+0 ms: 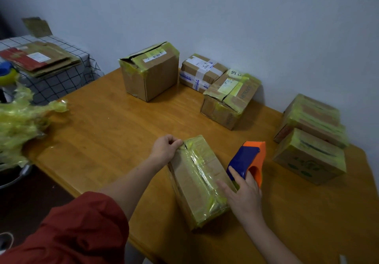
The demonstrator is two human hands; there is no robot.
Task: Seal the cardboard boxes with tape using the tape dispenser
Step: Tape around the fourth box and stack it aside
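Five other boxes stand round the far side of the wooden table (106, 124). There is a tall box (150, 75) whose top flaps gape, a small white-taped box (202, 72) against the wall, and a yellow-taped box (229, 102) just in front of that. At the right edge a rear box (311, 116) sits close behind a front box (309, 159). All are well apart from the hands. A crumpled wad of yellow-green tape (22, 124) sprawls over the table's left end. Beyond it, flattened cardboard (41, 58) lies on a checked cloth (67, 79).

The near box (196, 183) lies lengthwise before the person, its top seam under glossy yellowish tape. The left hand (166, 148) grips the box's far left corner with curled fingers. The right hand (244, 196) is closed round the tape dispenser (249, 157) (blue body, orange handle), which is just beside the box's right flank. One digit of that hand stretches onto the taped top.
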